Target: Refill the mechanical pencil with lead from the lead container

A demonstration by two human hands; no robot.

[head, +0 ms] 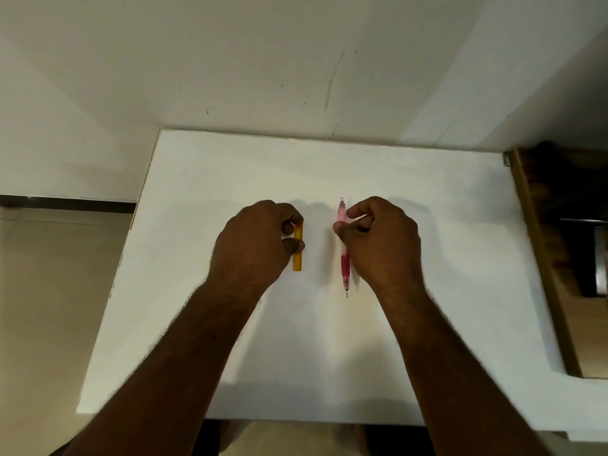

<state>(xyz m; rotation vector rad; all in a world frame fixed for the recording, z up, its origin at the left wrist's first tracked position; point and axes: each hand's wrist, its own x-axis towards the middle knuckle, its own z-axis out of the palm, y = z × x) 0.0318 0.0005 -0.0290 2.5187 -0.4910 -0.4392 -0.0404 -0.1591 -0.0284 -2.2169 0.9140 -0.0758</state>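
Pinching the lead container (298, 251), left fingers (297, 245); right fingers (342, 229) pinch the pencil (344, 258).

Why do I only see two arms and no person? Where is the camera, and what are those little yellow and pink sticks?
The camera sits on the person's head and looks down, so you see only their arms reaching out, a bit like looking at your own hands. There is just this one picture, and no robot at all. The big white thing is a table pushed against a wall. The left hand is pinching a small yellow stick: that is the lead container, which holds spare pencil leads. The right hand is pinching a pink mechanical pencil, with its writing tip pointing toward the person. Both things lie low on the table; whether they are lifted is hard to tell.
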